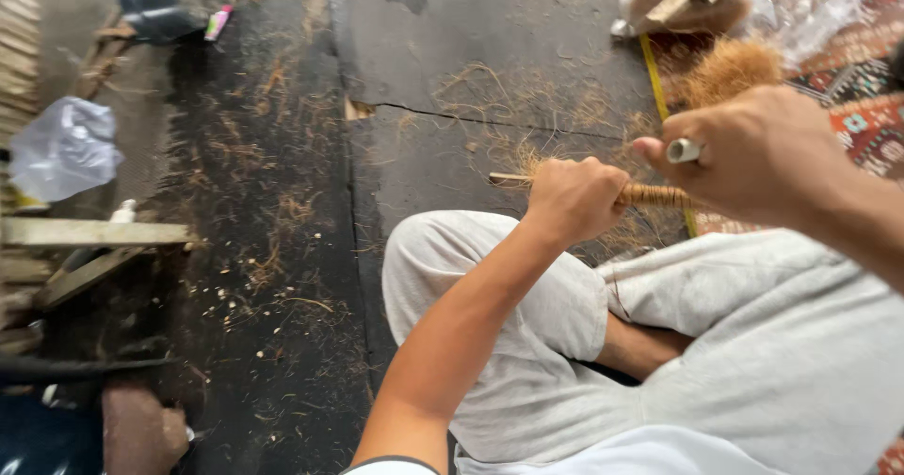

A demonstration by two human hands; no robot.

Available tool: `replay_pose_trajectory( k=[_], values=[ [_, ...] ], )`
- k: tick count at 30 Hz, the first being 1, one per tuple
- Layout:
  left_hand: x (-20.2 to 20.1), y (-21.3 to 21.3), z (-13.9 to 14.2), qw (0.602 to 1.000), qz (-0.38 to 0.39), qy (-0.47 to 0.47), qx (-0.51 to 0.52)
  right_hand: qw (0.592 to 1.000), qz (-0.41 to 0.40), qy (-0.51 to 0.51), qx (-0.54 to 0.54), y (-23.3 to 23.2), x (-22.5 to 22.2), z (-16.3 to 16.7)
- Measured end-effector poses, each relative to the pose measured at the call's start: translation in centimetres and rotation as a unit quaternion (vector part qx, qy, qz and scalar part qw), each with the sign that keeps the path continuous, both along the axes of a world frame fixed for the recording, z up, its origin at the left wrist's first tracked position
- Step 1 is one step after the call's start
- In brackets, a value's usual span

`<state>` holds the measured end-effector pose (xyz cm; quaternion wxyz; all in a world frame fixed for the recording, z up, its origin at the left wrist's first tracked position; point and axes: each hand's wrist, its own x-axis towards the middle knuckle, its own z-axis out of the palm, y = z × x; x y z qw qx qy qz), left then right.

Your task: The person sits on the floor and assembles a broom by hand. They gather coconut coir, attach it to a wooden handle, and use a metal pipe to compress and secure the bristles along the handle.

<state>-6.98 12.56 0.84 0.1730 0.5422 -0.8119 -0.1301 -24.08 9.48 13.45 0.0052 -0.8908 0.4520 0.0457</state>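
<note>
Left hand (574, 197) closed in a fist around a thin wooden stick (508, 179) wrapped with brown fibre, held level above the knees. Right hand (753, 150) closed, pinching a small white tube (684, 150) just beside the stick's wrapped end. Person seated cross-legged in pale trousers (527, 343). Loose fibre strands scattered on the dark cracked floor (452, 51); a fibre clump (730, 68) lies near a patterned mat (871, 122).

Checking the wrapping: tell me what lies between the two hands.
In the head view, a fibre-wrapped stretch of the stick runs between the left hand and the right hand.
</note>
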Motion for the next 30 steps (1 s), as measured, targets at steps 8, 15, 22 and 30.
replay_pose_trajectory(
  k=[8,15,22,30],
  values=[
    [-2.1,1.8,0.0,0.97,-0.226,0.015,-0.089,0.987,-0.023,-0.086,0.137,-1.1,-7.2,-3.6],
    [-1.7,1.7,0.2,0.935,-0.262,0.128,-0.201,0.894,-0.133,-0.279,0.326,1.0,-11.2,-12.0],
    [-0.2,-0.9,-1.3,0.949,-0.185,0.169,-0.193,0.676,-0.198,-0.555,0.442,4.5,-6.4,-19.9],
    [4.0,-8.0,-5.8,0.955,-0.146,0.212,-0.149,0.599,-0.238,-0.626,0.439,-0.8,-1.8,-21.5]
  ],
)
